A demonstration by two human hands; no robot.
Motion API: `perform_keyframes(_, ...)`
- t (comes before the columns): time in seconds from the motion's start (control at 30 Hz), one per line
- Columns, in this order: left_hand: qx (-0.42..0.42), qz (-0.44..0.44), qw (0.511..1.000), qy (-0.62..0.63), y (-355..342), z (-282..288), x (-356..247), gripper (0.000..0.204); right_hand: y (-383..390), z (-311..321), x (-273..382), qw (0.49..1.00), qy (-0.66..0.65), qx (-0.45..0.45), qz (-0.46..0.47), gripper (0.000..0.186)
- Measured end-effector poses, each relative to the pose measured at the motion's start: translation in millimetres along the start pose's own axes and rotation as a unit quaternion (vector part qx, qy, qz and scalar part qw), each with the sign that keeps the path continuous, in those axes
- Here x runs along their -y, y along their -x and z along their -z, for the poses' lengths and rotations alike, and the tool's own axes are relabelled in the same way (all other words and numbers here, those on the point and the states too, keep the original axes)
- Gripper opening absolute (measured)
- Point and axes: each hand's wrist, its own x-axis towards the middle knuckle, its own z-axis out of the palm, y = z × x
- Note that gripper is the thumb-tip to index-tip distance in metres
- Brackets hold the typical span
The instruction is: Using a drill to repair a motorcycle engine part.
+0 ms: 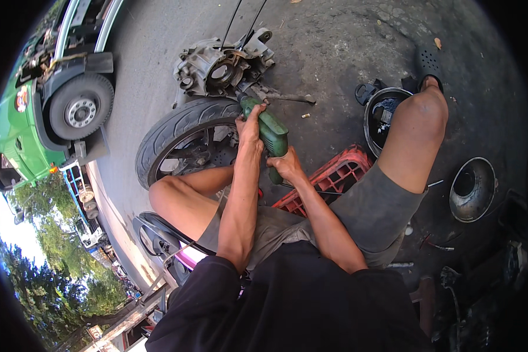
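A green power drill [272,130] is held in both my hands, its nose pointing away from me. My left hand [250,125] wraps round the front of its body. My right hand [286,166] grips the handle at the rear. Just beyond the nose lies a grey cast-metal engine casing [202,70] with round openings; whether the bit touches it I cannot tell. Under the casing's near side is a motorcycle wheel [165,136] with a black tyre, beside my left leg. The bit itself is hidden at the casing's edge.
A red plastic crate [340,173] is between my legs. To the right are a black basin [371,132] with dark contents and a metal bowl-shaped part [474,189]. Loose tools lie on the dark ground near my right thigh. A green truck [29,126] stands on the road at left.
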Motion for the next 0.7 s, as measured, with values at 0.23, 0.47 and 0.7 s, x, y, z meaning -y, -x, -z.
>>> perform_keyframes(0.23, 0.026, 0.015, 0.999, 0.019, -13, 11, -5, 0.084, -2, -3, 13, 0.999, 0.018, 0.026, -0.008, 0.014)
perform_keyframes(0.47, 0.045, 0.021, 0.999, -0.016, -10, 12, -11, 0.088, -5, -4, -3, 0.999, 0.011, 0.031, 0.005, 0.016)
perform_keyframes(0.7, 0.071, 0.023, 0.997, -0.011, 5, 16, -11, 0.055, 13, -3, 15, 0.999, 0.021, 0.014, 0.022, 0.017)
